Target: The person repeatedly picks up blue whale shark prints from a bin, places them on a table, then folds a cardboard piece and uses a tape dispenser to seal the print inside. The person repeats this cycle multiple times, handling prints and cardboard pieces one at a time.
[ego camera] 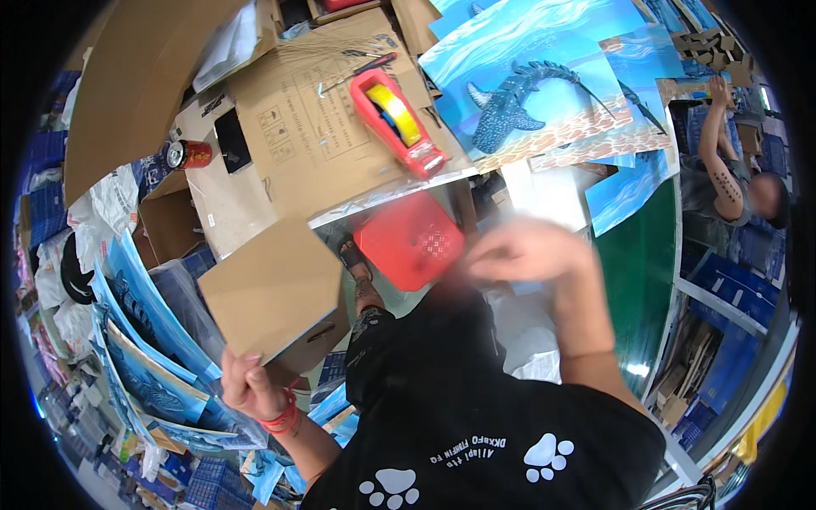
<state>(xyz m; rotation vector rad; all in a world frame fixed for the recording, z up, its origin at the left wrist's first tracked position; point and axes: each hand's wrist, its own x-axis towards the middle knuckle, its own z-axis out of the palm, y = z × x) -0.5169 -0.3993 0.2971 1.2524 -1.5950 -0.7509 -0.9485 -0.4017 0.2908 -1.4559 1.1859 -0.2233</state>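
My left hand [252,384], with a red bracelet at its wrist, pinches the near corner of a flat brown cardboard sheet [274,287]. A thin blue line runs along one edge of the sheet. My right hand [532,252] is raised over the gap beside the worktable, blurred by motion, its fingers bent together; whether they hold anything cannot be made out. Below and left of it is a red plastic stool [411,239]. On the cardboard-covered table lies a red tape dispenser [382,95] with a yellow roll [393,115].
Blue sea-printed cards with a whale-shark figure [510,115] overlap at the table's right. A black phone [233,141] and a drink can [189,155] are at left. More printed cards [146,331] lean in a stack. A co-worker [727,166] stands at far right.
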